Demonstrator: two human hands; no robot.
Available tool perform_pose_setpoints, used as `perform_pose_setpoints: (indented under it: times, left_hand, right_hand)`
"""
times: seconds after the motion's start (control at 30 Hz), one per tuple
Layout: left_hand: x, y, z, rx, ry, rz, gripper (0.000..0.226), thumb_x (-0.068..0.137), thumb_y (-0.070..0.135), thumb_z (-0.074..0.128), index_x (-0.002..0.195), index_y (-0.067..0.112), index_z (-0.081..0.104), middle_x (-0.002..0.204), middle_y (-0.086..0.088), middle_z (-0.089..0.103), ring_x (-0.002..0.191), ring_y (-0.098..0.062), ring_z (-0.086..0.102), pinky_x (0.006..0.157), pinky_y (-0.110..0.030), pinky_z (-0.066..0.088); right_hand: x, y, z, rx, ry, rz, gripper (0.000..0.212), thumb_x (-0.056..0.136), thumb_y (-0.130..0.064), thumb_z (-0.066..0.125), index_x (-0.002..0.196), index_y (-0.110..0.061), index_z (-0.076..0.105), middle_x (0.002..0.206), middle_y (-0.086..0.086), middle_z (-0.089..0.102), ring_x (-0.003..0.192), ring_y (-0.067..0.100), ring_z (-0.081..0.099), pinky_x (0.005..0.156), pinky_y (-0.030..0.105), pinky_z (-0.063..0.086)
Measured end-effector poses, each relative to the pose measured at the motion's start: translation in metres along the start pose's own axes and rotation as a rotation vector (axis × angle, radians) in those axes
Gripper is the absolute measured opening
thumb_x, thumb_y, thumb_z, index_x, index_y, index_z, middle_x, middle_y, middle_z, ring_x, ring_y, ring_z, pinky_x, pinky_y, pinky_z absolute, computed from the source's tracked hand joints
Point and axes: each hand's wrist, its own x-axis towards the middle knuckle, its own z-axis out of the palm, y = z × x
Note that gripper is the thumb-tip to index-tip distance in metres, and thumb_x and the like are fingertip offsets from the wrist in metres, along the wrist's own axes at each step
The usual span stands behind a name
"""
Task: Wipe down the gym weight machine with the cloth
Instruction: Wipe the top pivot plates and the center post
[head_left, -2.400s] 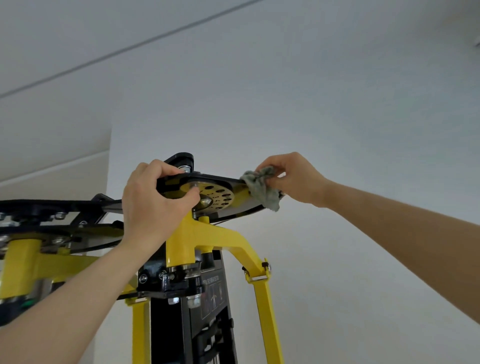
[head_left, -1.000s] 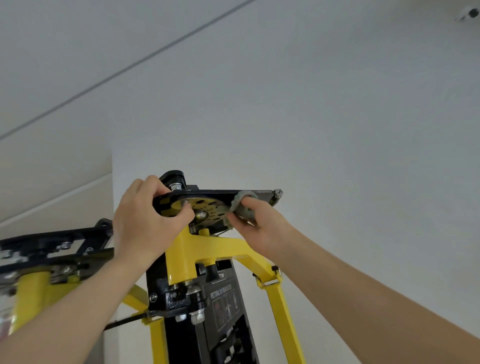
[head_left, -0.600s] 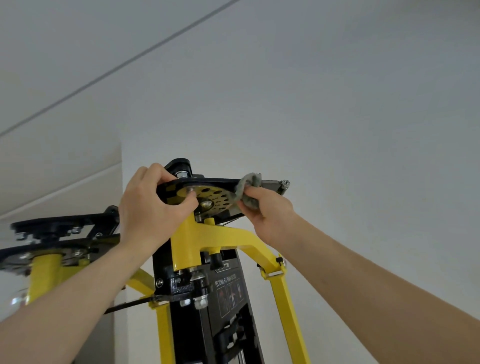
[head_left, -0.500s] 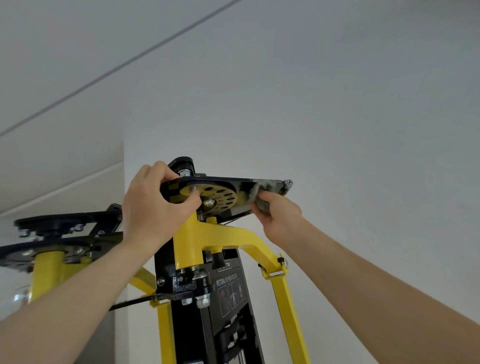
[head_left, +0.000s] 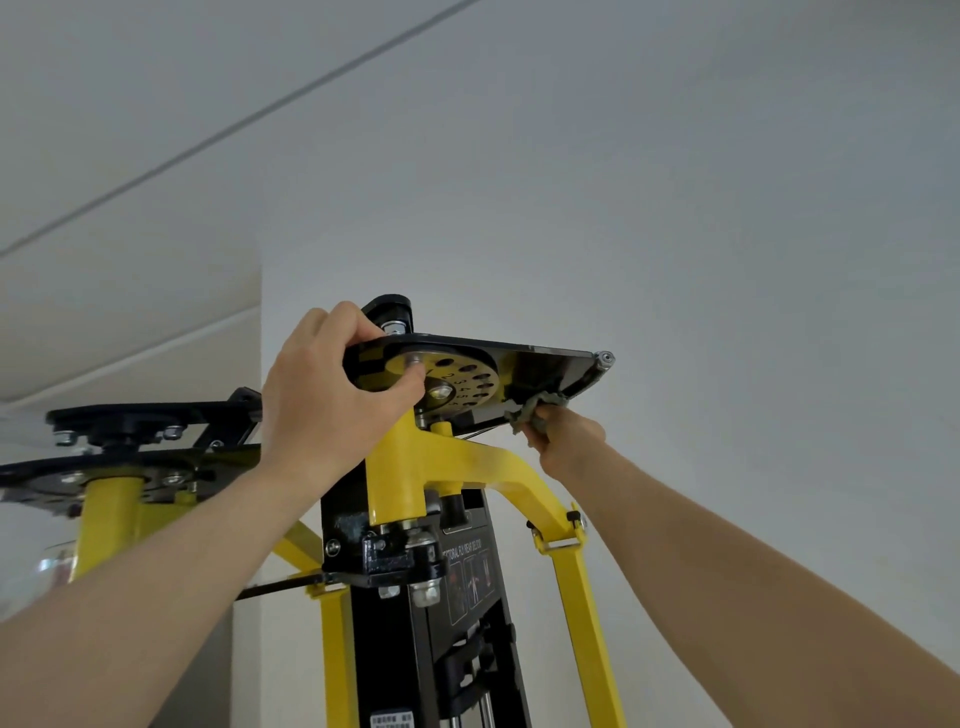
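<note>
I look up at the top of a yellow and black weight machine (head_left: 415, 467). A black plate (head_left: 545, 358) juts out at its top, with a yellow perforated disc (head_left: 467, 382) under it. My left hand (head_left: 332, 395) grips the plate's left rim, thumb on the disc. My right hand (head_left: 563, 434) holds a grey-green cloth (head_left: 535, 405) bunched against the underside of the plate, near its right end. Most of the cloth is hidden in my fist.
A second black plate assembly (head_left: 135, 431) on a yellow post (head_left: 106, 525) stands to the left. A yellow brace (head_left: 582, 597) slopes down on the right. The black weight column (head_left: 457, 623) with a label runs down the middle. White wall and ceiling lie behind.
My right hand has slid the cloth from beside the disc rightward and down along the plate's underside. My left hand kept its grip on the plate.
</note>
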Motion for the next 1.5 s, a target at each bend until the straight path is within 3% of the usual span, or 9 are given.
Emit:
perform_pose_setpoints:
  times: [0.1, 0.3, 0.43, 0.57, 0.8, 0.9, 1.03, 1.27, 1.5]
  left_hand:
    - [0.000, -0.003, 0.000, -0.018, -0.004, 0.005, 0.032, 0.075, 0.041, 0.081, 0.088, 0.026, 0.056, 0.090, 0.006, 0.059, 0.081, -0.009, 0.054, 0.066, -0.024, 0.041]
    - [-0.001, -0.004, 0.001, -0.035, 0.014, -0.004, 0.035, 0.070, 0.056, 0.072, 0.087, 0.029, 0.056, 0.089, 0.009, 0.060, 0.082, -0.012, 0.057, 0.070, -0.037, 0.051]
    - [-0.003, -0.003, 0.002, -0.039, 0.040, -0.017, 0.037, 0.070, 0.056, 0.071, 0.088, 0.028, 0.057, 0.090, 0.008, 0.060, 0.082, -0.014, 0.058, 0.071, -0.040, 0.052]
    - [-0.003, -0.004, 0.001, -0.033, 0.047, -0.010, 0.037, 0.070, 0.058, 0.071, 0.090, 0.029, 0.058, 0.091, 0.009, 0.062, 0.085, -0.012, 0.058, 0.073, -0.039, 0.053]
    - [-0.008, -0.012, -0.006, -0.042, 0.022, 0.014, 0.038, 0.078, 0.050, 0.079, 0.107, 0.027, 0.069, 0.100, 0.008, 0.066, 0.091, -0.007, 0.060, 0.080, -0.023, 0.050]
    - [-0.020, -0.017, -0.014, -0.057, -0.027, 0.075, 0.048, 0.088, 0.029, 0.076, 0.133, 0.024, 0.064, 0.123, 0.009, 0.065, 0.108, -0.002, 0.058, 0.093, -0.007, 0.041]
    - [-0.044, -0.030, -0.024, -0.013, -0.015, 0.116, 0.051, 0.092, 0.021, 0.071, 0.142, 0.022, 0.058, 0.144, 0.008, 0.055, 0.132, -0.006, 0.050, 0.110, -0.019, 0.038]
    - [-0.093, -0.057, -0.023, -0.176, -0.098, 0.137, 0.027, 0.089, 0.022, 0.064, 0.116, 0.018, 0.069, 0.110, 0.009, 0.061, 0.098, -0.007, 0.061, 0.076, -0.030, 0.057]
    - [-0.115, -0.058, 0.002, -0.408, -0.202, 0.122, 0.022, 0.089, 0.030, 0.075, 0.106, 0.016, 0.074, 0.101, 0.011, 0.064, 0.092, -0.005, 0.062, 0.078, -0.020, 0.051]
  right_hand:
    - [-0.003, 0.020, 0.009, -0.163, -0.008, 0.002, 0.011, 0.091, 0.008, 0.061, 0.101, 0.003, 0.060, 0.092, 0.016, 0.065, 0.068, 0.023, 0.072, 0.079, 0.035, 0.062]
    - [-0.025, 0.030, 0.013, -0.039, -0.182, 0.045, 0.031, 0.093, 0.006, 0.061, 0.124, 0.006, 0.059, 0.130, 0.026, 0.061, 0.079, 0.016, 0.073, 0.062, 0.022, 0.060]
    - [-0.045, 0.009, 0.004, 0.085, -0.222, 0.068, 0.036, 0.088, 0.006, 0.064, 0.124, 0.007, 0.062, 0.116, 0.022, 0.069, 0.102, 0.028, 0.071, 0.078, 0.030, 0.062]
    - [-0.070, -0.013, -0.002, 0.054, -0.235, -0.044, 0.032, 0.090, 0.001, 0.067, 0.121, 0.004, 0.064, 0.111, 0.019, 0.073, 0.095, 0.026, 0.074, 0.074, 0.026, 0.061]
    - [-0.127, -0.002, -0.008, -0.723, -0.518, -0.478, 0.016, 0.087, 0.009, 0.066, 0.102, 0.008, 0.073, 0.095, 0.025, 0.074, 0.085, 0.027, 0.073, 0.080, 0.031, 0.061]
    - [-0.128, 0.019, 0.003, -0.968, -0.528, -0.627, 0.022, 0.084, -0.003, 0.074, 0.103, -0.012, 0.079, 0.092, 0.005, 0.078, 0.092, 0.017, 0.073, 0.087, 0.032, 0.060]
    - [-0.128, 0.048, 0.022, -1.109, -0.532, -0.763, 0.030, 0.084, -0.011, 0.077, 0.111, -0.022, 0.077, 0.092, -0.019, 0.073, 0.090, -0.009, 0.066, 0.082, 0.012, 0.051]
    - [-0.138, 0.066, 0.002, -1.301, -0.451, -0.932, 0.026, 0.077, -0.013, 0.084, 0.100, -0.026, 0.080, 0.090, -0.013, 0.072, 0.085, 0.004, 0.067, 0.076, 0.016, 0.051]
    - [-0.156, 0.057, 0.011, -1.439, -0.417, -0.792, 0.030, 0.075, -0.009, 0.083, 0.096, -0.031, 0.079, 0.093, -0.012, 0.072, 0.087, 0.000, 0.066, 0.075, 0.016, 0.054]
